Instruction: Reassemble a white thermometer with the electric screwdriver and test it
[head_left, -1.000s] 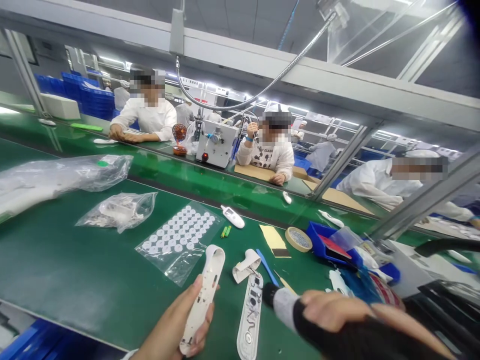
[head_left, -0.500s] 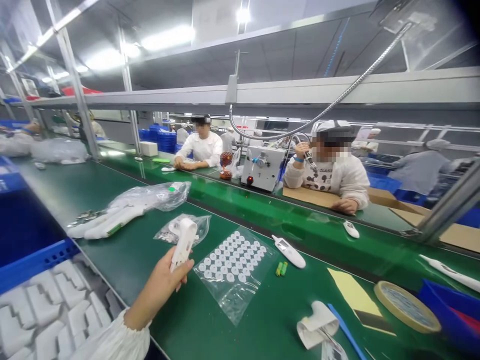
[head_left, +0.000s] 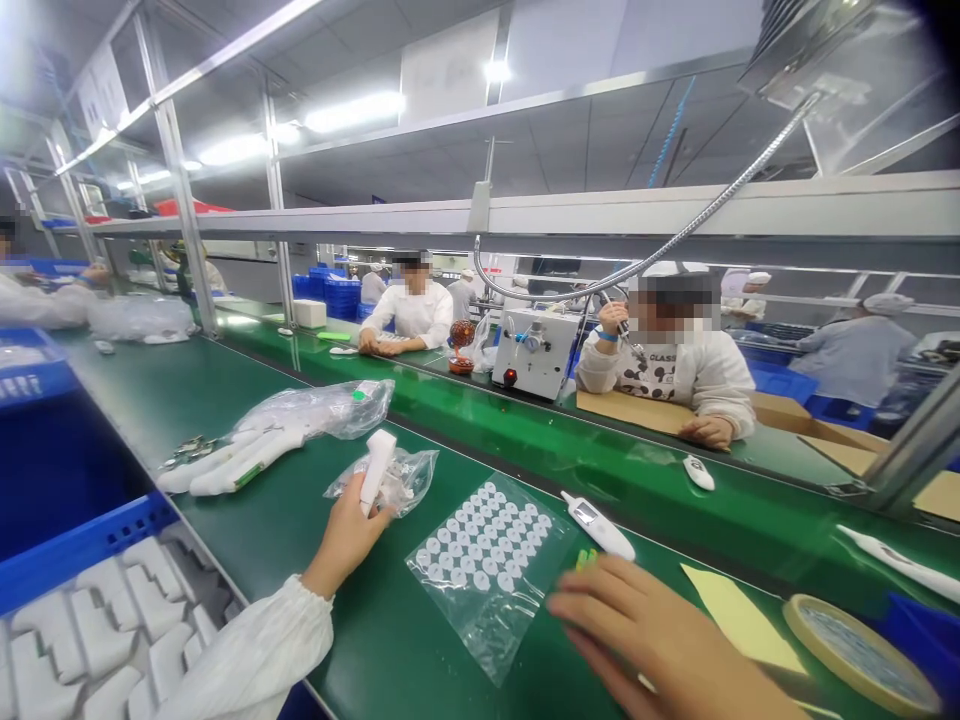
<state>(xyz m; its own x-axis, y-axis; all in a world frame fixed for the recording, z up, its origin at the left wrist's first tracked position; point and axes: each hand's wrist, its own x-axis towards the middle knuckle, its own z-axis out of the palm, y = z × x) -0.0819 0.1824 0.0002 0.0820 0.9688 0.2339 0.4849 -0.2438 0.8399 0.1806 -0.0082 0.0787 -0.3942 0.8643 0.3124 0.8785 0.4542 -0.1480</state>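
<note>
My left hand (head_left: 347, 545) is closed around a white plastic thermometer housing (head_left: 380, 462), which it holds upright over the green bench. Behind the housing lies a small clear bag of white parts (head_left: 409, 480). My right hand (head_left: 637, 625) reaches in from the lower right with its fingers stretched out and nothing visible in them. Just beyond its fingertips are green and yellow batteries (head_left: 586, 558), partly covered by the hand. A white thermometer with a small screen (head_left: 602, 530) rests behind them. Between my hands is a flat clear bag of round white discs (head_left: 480, 540).
A blue crate (head_left: 82, 560) of white housings stands at lower left. A larger plastic bag (head_left: 322, 405) lies beyond my left hand. At right are yellow paper (head_left: 742, 615), a tape roll (head_left: 862, 650) and a blue bin (head_left: 926, 630). A co-worker (head_left: 667, 350) sits across the bench.
My right hand has come into view from the lower right, toward the batteries. My left hand still holds the housing, now turned more edge-on. The camera view has shifted slightly.
</note>
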